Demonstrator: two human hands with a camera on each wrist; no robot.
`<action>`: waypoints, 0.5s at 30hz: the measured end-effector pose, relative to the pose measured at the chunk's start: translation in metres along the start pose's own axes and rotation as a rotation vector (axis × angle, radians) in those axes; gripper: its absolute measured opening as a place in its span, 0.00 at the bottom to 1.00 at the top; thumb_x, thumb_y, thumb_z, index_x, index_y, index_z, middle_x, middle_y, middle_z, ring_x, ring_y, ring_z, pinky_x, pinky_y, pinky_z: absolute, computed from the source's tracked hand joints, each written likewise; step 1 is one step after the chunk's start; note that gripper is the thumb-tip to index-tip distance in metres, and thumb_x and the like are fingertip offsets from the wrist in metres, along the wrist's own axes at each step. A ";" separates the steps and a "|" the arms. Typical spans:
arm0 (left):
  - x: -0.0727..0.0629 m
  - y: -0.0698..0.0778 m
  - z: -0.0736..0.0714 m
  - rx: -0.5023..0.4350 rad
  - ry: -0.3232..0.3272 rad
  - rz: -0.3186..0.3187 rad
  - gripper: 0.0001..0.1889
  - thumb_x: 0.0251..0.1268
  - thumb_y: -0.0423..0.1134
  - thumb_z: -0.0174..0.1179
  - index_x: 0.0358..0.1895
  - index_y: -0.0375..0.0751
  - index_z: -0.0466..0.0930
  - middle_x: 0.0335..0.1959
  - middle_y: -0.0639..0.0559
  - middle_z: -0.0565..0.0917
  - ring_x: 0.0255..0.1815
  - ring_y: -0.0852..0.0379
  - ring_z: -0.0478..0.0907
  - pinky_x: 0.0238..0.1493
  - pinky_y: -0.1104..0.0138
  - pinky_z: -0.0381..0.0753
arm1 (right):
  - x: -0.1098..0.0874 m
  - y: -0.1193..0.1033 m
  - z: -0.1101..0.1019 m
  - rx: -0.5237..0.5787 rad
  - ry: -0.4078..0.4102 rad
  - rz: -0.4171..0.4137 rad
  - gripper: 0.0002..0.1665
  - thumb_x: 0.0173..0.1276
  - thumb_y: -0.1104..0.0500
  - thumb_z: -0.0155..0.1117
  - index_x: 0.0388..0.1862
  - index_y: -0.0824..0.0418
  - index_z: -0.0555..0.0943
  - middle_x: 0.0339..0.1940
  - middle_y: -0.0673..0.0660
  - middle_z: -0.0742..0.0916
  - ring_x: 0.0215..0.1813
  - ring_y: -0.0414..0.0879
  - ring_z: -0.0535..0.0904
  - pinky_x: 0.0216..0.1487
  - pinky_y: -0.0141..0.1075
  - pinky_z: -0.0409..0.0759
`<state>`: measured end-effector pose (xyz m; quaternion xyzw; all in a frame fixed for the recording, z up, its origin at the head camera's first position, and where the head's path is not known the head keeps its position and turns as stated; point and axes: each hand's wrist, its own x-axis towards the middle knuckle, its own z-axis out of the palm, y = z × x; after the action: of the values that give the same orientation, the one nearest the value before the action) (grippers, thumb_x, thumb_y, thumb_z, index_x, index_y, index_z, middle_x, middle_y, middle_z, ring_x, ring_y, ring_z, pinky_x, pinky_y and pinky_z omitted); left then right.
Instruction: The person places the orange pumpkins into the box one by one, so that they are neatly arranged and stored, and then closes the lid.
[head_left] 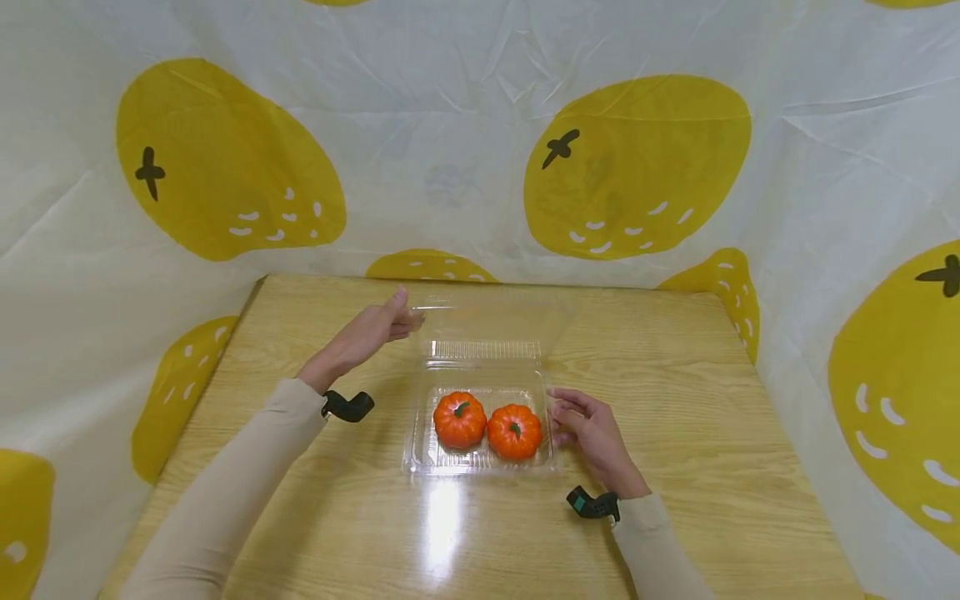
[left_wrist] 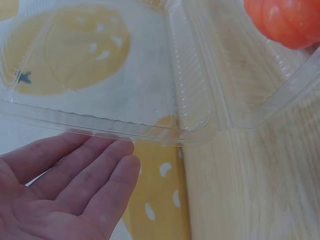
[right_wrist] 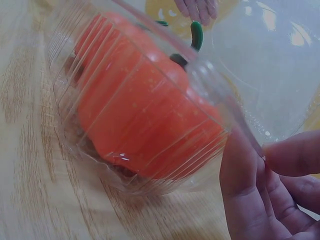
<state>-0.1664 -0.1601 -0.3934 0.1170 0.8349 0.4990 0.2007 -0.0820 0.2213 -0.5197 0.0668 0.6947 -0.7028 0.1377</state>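
Note:
A clear plastic clamshell container (head_left: 483,467) stands on the table with its lid (head_left: 498,321) raised at the back. Inside its base sit two small orange pumpkins with green stems, a left pumpkin (head_left: 459,420) and a right pumpkin (head_left: 514,432). My left hand (head_left: 375,327) is at the lid's left edge; in the left wrist view its straight fingers (left_wrist: 107,172) touch the rim from outside. At the base's right side, my right hand (head_left: 588,429) pinches the rim between thumb and fingers, as the right wrist view shows (right_wrist: 270,185).
The wooden table (head_left: 675,400) extends around the container on all sides. A white cloth (head_left: 442,167) printed with large yellow fruit hangs behind it and along both sides. Each wrist wears a black device, the left device (head_left: 348,407) and the right device (head_left: 592,503).

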 end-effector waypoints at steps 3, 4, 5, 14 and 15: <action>-0.003 0.002 0.000 0.020 -0.001 -0.022 0.53 0.73 0.79 0.25 0.75 0.35 0.69 0.75 0.46 0.75 0.77 0.42 0.72 0.83 0.47 0.63 | 0.001 -0.001 0.000 -0.008 0.003 0.001 0.25 0.77 0.63 0.62 0.69 0.69 0.75 0.38 0.47 0.88 0.36 0.39 0.83 0.35 0.33 0.89; -0.003 0.002 0.000 0.027 -0.001 -0.023 0.53 0.73 0.79 0.25 0.75 0.34 0.69 0.75 0.46 0.75 0.76 0.42 0.72 0.83 0.46 0.63 | 0.001 -0.001 0.000 -0.011 0.003 0.000 0.25 0.77 0.62 0.62 0.69 0.70 0.75 0.38 0.48 0.88 0.36 0.39 0.83 0.35 0.33 0.89; -0.004 0.003 -0.001 0.032 0.001 -0.025 0.52 0.73 0.78 0.26 0.76 0.34 0.67 0.75 0.45 0.75 0.76 0.41 0.73 0.83 0.46 0.62 | 0.001 -0.002 0.000 -0.014 0.002 -0.002 0.25 0.77 0.62 0.62 0.69 0.70 0.75 0.39 0.48 0.89 0.36 0.39 0.83 0.35 0.33 0.89; -0.015 0.004 0.000 0.071 0.001 -0.020 0.48 0.75 0.77 0.30 0.77 0.39 0.68 0.76 0.39 0.73 0.75 0.38 0.74 0.82 0.42 0.62 | 0.000 -0.004 0.001 -0.021 -0.003 0.013 0.26 0.77 0.61 0.62 0.70 0.70 0.74 0.45 0.52 0.90 0.37 0.38 0.84 0.36 0.32 0.89; -0.016 0.005 0.001 0.079 0.000 -0.015 0.48 0.76 0.76 0.31 0.76 0.39 0.69 0.76 0.39 0.73 0.74 0.37 0.74 0.82 0.42 0.63 | 0.000 -0.004 0.001 -0.017 -0.002 0.013 0.26 0.77 0.62 0.62 0.70 0.70 0.74 0.45 0.53 0.90 0.37 0.38 0.84 0.36 0.31 0.89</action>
<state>-0.1516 -0.1637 -0.3859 0.1184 0.8548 0.4643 0.1995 -0.0830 0.2206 -0.5159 0.0697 0.7003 -0.6958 0.1436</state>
